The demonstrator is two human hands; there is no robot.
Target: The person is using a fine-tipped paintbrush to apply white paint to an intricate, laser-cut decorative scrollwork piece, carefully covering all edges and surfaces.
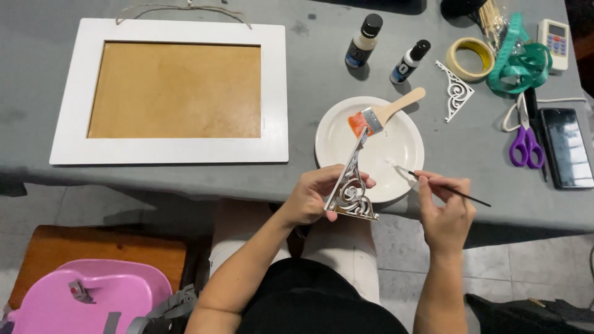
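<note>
Head view, places given from the white plate (396, 145):
Plates: one, round, white, near the table (309, 74) front edge, smear of white paint inside.
Left hand (315, 196): closed around one silver scrollwork bracket (351, 185), just in front of the plate's near rim; bracket's long tip reaching up over the rim.
Right hand (447, 210): pinched on one thin dark-handled brush (448, 190), just right of the plate's near rim; brush tip lying on the white paint in the plate.
Flat brushes: one, wooden handle, orange bristles (378, 116), resting across the plate's far rim.
Brackets: two; the held silver one and one white scrollwork bracket (456, 93) lying flat, right of and beyond the plate.
Bottles: two small black-capped paint bottles (363, 42) (409, 62), beyond the plate, near each other.
Tape rolls: one, beige (471, 59), beyond and right of the plate.
Frames: one large white frame (170, 93) with brown backing, well left of the plate, cord at its top edge.
Scissors: one pair, purple handles (526, 139), far right of the plate.
Phones: one, dark (566, 148), just right of the scissors.
Remotes: one, white, with buttons (554, 42), at the far right corner.
Ribbon: one teal bundle (520, 62), beside the tape roll.
Seat: one pink plastic seat (93, 297), below the table, far left of the plate.
</note>
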